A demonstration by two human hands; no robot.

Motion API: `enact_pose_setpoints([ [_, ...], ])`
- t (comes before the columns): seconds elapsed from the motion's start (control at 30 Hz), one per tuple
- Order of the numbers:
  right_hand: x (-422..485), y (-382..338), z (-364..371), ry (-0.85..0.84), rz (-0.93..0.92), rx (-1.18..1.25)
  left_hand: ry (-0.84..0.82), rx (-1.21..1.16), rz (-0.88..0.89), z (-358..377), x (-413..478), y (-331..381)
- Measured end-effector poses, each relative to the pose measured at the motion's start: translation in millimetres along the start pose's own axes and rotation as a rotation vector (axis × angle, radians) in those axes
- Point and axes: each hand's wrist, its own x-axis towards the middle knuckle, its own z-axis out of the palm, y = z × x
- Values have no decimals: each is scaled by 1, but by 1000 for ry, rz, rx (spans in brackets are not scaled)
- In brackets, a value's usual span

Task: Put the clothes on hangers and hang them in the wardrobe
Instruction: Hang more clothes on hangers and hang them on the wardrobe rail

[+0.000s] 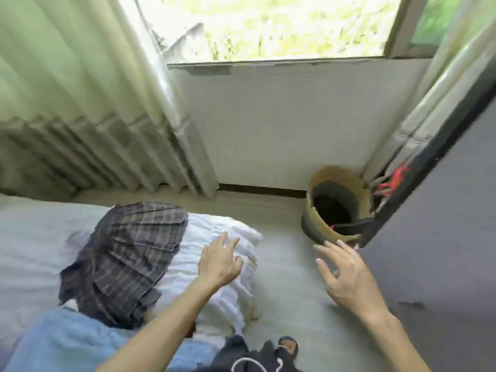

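A pile of clothes lies on the bed's near corner: a pleated dark plaid skirt (126,261) on top, a crumpled white garment (214,299) under it, and a light blue garment (67,342) at the bottom left. My left hand (221,261) hovers over the white garment with fingers spread, holding nothing. Over the floor to the right, my right hand (349,275) is also empty with its fingers apart. A woven basket (319,208) by the wall holds black and red hangers (349,225). The dark wardrobe door (442,224) fills the right side.
Pale curtains (88,103) hang left of the window (268,28), with another curtain in the right corner. The bed's grey sheet (29,245) spreads to the left. My foot in a sandal (288,346) stands on the light floor (284,264) near the bed.
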Motion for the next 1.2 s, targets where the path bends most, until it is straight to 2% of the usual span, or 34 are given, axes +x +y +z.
enact_pose_setpoints([
  [0.23, 19, -96, 73, -332, -334, -11, -74, -132, -462, 36, -106, -120],
  [0.33, 16, -128, 98, -435, -466, -45, -90, -195, -573, 48, -140, -150],
  [0.53, 20, -186, 153, -619, -569, -201, -60, -333, -704, 66, -166, -207],
  [0.73, 47, -236, 232, -771, -520, -354, -126, -455, -731, 77, -144, -290],
  [0.93, 88, -301, 334, -943, -475, -464, -127, -535, -815, 66, -98, -417],
  [1.2, 124, -331, 447, -993, -324, -559, -80, -668, -943, 62, -31, -572],
])
